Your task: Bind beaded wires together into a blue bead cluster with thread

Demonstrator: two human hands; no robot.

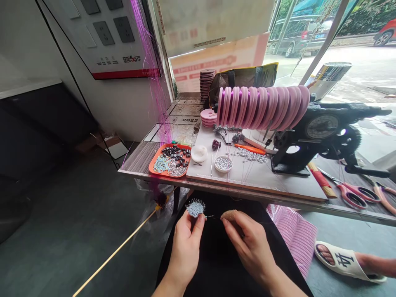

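My left hand [189, 237] grips a round bundle of pale blue-grey bead-headed pieces [195, 207] between thumb and fingers, above my dark-clothed lap. A thin dark needle-like piece [210, 216] sticks out from the bundle's side toward my right hand [247, 239]. The thumb and forefinger of my right hand are pinched together at its far end, with a tan cover on a fingertip. Whether a thread or wire lies in that pinch is too fine to make out. On the board ahead stands a small white dish [223, 163] of grey beads.
An orange tray [151, 167] of sorted small parts sits left on the table. A black hand-cranked winder [321, 128] carries a row of pink spools [262, 107]. Scissors [355, 196] lie at the right edge. Purple threads hang at left; a foot in a slipper [340, 260] is lower right.
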